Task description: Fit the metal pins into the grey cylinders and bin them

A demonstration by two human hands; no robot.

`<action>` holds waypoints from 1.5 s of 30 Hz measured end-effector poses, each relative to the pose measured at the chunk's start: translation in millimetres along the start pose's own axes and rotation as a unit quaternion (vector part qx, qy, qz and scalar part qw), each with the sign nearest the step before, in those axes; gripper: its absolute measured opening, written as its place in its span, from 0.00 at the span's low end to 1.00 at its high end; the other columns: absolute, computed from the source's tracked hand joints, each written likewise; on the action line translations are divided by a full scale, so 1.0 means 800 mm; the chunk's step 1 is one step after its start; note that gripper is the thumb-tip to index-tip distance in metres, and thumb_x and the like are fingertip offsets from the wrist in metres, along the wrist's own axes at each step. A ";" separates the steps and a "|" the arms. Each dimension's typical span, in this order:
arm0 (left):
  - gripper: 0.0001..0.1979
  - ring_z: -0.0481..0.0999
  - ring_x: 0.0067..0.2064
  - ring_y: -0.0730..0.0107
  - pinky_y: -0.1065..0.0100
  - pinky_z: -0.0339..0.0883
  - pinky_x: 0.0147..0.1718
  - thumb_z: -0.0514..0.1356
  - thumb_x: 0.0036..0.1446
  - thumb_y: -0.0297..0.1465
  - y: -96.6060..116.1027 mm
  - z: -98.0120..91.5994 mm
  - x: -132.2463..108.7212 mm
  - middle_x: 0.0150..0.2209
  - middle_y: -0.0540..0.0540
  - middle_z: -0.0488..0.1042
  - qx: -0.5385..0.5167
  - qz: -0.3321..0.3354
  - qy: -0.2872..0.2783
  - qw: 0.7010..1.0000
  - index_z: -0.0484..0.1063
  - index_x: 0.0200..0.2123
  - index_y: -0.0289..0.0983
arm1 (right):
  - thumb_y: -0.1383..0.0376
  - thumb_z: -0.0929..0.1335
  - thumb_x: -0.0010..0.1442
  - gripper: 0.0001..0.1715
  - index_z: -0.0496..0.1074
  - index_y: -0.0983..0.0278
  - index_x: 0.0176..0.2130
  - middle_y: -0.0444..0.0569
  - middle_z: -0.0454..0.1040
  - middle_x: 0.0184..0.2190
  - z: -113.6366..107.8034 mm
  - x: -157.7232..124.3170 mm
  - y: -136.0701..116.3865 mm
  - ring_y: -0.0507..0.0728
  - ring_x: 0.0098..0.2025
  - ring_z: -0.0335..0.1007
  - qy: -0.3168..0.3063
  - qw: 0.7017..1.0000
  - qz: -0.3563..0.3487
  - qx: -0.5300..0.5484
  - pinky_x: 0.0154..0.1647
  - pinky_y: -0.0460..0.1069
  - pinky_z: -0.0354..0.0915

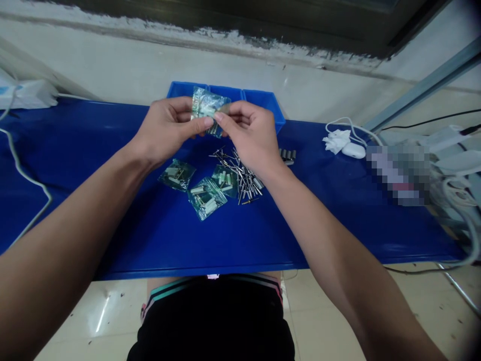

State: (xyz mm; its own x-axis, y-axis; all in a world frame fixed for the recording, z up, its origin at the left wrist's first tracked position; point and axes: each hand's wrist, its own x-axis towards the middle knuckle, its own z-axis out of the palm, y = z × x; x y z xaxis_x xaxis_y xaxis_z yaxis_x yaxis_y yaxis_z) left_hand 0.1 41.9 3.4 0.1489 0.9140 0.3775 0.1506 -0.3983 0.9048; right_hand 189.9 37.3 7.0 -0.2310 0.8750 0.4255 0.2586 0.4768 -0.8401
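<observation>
A small clear plastic bag [205, 99] with pale parts inside is held up between both hands, above the blue table. My left hand [167, 123] pinches its left side, thumb across the front. My right hand [253, 125] grips the right side, and the two thumb tips nearly meet on the plastic. Below lie several similar filled bags, one [176, 174] at the left and another [207, 198] nearer the front. Beside them is a loose heap of thin metal pins [246, 183], partly covered by my right hand and wrist.
A blue bin with compartments [265, 98] stands behind my hands against the wall. Short grey cylinders [288, 155] lie right of the pins. At the right are crumpled tissue [337, 141], a white earphone case [353, 150] and cables. A white cable [28, 175] runs along the left.
</observation>
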 end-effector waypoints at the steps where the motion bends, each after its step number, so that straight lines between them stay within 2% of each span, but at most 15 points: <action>1: 0.22 0.73 0.33 0.65 0.58 0.71 0.35 0.79 0.44 0.50 0.000 0.000 0.000 0.32 0.48 0.81 0.006 -0.003 -0.001 1.000 0.81 0.35 0.43 | 0.45 0.71 0.66 0.20 0.78 0.58 0.42 0.49 0.80 0.43 -0.001 0.001 0.000 0.60 0.49 0.77 0.004 1.000 -0.003 -0.001 0.50 0.57 0.76; 4: 0.21 0.73 0.31 0.65 0.58 0.70 0.33 0.77 0.46 0.51 -0.003 -0.001 0.001 0.30 0.48 0.79 0.031 -0.007 -0.012 0.999 0.79 0.30 0.43 | 0.42 0.70 0.66 0.23 0.78 0.57 0.44 0.48 0.80 0.44 -0.001 0.004 0.004 0.60 0.49 0.77 0.007 1.000 0.003 -0.008 0.49 0.56 0.75; 7: 0.19 0.75 0.35 0.62 0.57 0.73 0.39 0.74 0.52 0.51 -0.006 -0.007 0.001 0.35 0.47 0.82 0.100 0.027 0.022 0.994 0.80 0.35 0.42 | 0.42 0.69 0.67 0.25 0.77 0.58 0.48 0.50 0.80 0.43 -0.002 0.003 0.007 0.59 0.48 0.77 -0.007 0.999 0.037 -0.004 0.48 0.55 0.74; 9: 0.17 0.77 0.38 0.60 0.55 0.72 0.45 0.69 0.58 0.48 -0.006 -0.016 0.001 0.38 0.46 0.83 0.241 0.061 0.091 0.964 0.81 0.40 0.41 | 0.42 0.69 0.67 0.27 0.77 0.59 0.51 0.51 0.79 0.42 -0.003 -0.001 0.004 0.60 0.46 0.77 -0.045 0.997 0.067 -0.017 0.47 0.55 0.73; 12: 0.20 0.77 0.48 0.54 0.51 0.67 0.56 0.58 0.69 0.45 -0.007 -0.037 -0.002 0.51 0.45 0.81 0.437 0.059 0.143 0.886 0.80 0.55 0.43 | 0.45 0.69 0.67 0.25 0.78 0.60 0.50 0.53 0.79 0.42 -0.004 -0.014 -0.009 0.62 0.46 0.75 -0.145 0.983 0.069 -0.091 0.48 0.58 0.70; 15: 0.25 0.70 0.61 0.45 0.46 0.62 0.62 0.50 0.72 0.44 -0.013 -0.056 -0.002 0.63 0.46 0.74 0.500 0.019 0.117 0.858 0.76 0.63 0.43 | 0.46 0.71 0.63 0.25 0.79 0.60 0.50 0.55 0.77 0.48 -0.002 -0.027 -0.025 0.67 0.54 0.70 -0.243 0.949 0.029 -0.199 0.55 0.63 0.64; 18: 0.28 0.68 0.62 0.45 0.45 0.61 0.64 0.49 0.72 0.47 -0.026 -0.065 0.001 0.63 0.45 0.75 0.520 -0.001 0.086 0.850 0.77 0.61 0.41 | 0.41 0.73 0.58 0.33 0.78 0.59 0.52 0.55 0.75 0.52 0.003 -0.034 -0.030 0.72 0.58 0.65 -0.304 0.917 0.019 -0.257 0.57 0.66 0.58; 20: 0.30 0.68 0.62 0.46 0.45 0.59 0.66 0.50 0.71 0.51 -0.033 -0.067 0.003 0.63 0.44 0.75 0.516 0.010 0.073 0.853 0.76 0.62 0.40 | 0.41 0.73 0.58 0.33 0.77 0.59 0.53 0.55 0.75 0.50 0.005 -0.035 -0.027 0.72 0.58 0.65 -0.318 0.910 0.015 -0.264 0.56 0.65 0.56; 25: 0.33 0.64 0.67 0.46 0.41 0.53 0.67 0.53 0.67 0.58 -0.043 -0.064 0.004 0.67 0.47 0.72 0.508 0.039 0.028 0.860 0.73 0.65 0.45 | 0.48 0.71 0.64 0.20 0.78 0.58 0.47 0.52 0.75 0.44 0.007 -0.034 -0.018 0.70 0.55 0.66 -0.320 0.911 0.008 -0.259 0.53 0.61 0.53; 31: 0.40 0.59 0.70 0.39 0.38 0.49 0.68 0.53 0.67 0.59 -0.040 -0.058 0.001 0.72 0.42 0.64 0.487 0.041 0.022 0.872 0.64 0.72 0.41 | 0.55 0.72 0.66 0.11 0.79 0.59 0.41 0.48 0.78 0.38 0.010 -0.034 -0.023 0.65 0.51 0.68 -0.307 0.916 0.009 -0.259 0.49 0.58 0.49; 33: 0.37 0.58 0.70 0.40 0.39 0.49 0.68 0.52 0.68 0.58 -0.038 -0.055 0.001 0.72 0.43 0.64 0.494 0.041 0.013 0.868 0.65 0.71 0.42 | 0.54 0.71 0.67 0.13 0.79 0.60 0.37 0.47 0.77 0.32 0.013 -0.033 -0.026 0.63 0.45 0.69 -0.300 0.917 0.022 -0.261 0.49 0.58 0.49; 35: 0.36 0.58 0.70 0.39 0.38 0.48 0.68 0.50 0.69 0.57 -0.037 -0.054 0.001 0.71 0.43 0.66 0.501 0.035 -0.002 0.865 0.67 0.69 0.43 | 0.49 0.68 0.69 0.21 0.78 0.61 0.32 0.45 0.74 0.26 0.017 -0.033 -0.027 0.61 0.39 0.69 -0.286 0.922 0.036 -0.260 0.50 0.59 0.48; 38: 0.38 0.56 0.71 0.38 0.36 0.46 0.69 0.51 0.68 0.58 -0.033 -0.051 0.000 0.73 0.41 0.62 0.491 0.038 -0.007 0.871 0.65 0.71 0.41 | 0.45 0.67 0.70 0.29 0.76 0.61 0.27 0.45 0.71 0.22 0.027 -0.035 -0.023 0.59 0.36 0.68 -0.243 0.934 0.051 -0.257 0.52 0.60 0.47; 41: 0.38 0.52 0.72 0.38 0.36 0.45 0.69 0.52 0.68 0.58 -0.025 -0.047 -0.002 0.74 0.42 0.58 0.474 0.058 0.015 0.879 0.64 0.72 0.43 | 0.52 0.69 0.69 0.23 0.76 0.61 0.26 0.45 0.73 0.24 0.037 -0.037 -0.015 0.60 0.38 0.68 -0.209 0.941 0.051 -0.262 0.52 0.61 0.47; 45: 0.30 0.51 0.71 0.40 0.35 0.47 0.69 0.54 0.69 0.56 -0.018 -0.041 -0.003 0.73 0.47 0.60 0.437 0.093 0.034 0.894 0.70 0.67 0.48 | 0.60 0.69 0.68 0.18 0.75 0.60 0.27 0.46 0.74 0.25 0.043 -0.038 -0.011 0.62 0.43 0.67 -0.197 0.942 0.049 -0.267 0.52 0.62 0.46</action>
State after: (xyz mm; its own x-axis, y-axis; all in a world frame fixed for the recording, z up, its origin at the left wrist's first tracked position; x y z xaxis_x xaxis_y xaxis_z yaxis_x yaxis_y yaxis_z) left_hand -34.6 48.3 -3.6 0.1961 0.8164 0.5431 0.8398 -0.4258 0.3368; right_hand 162.3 3.7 -10.6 -0.4846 0.8679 0.1089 0.7077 0.4622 -0.5343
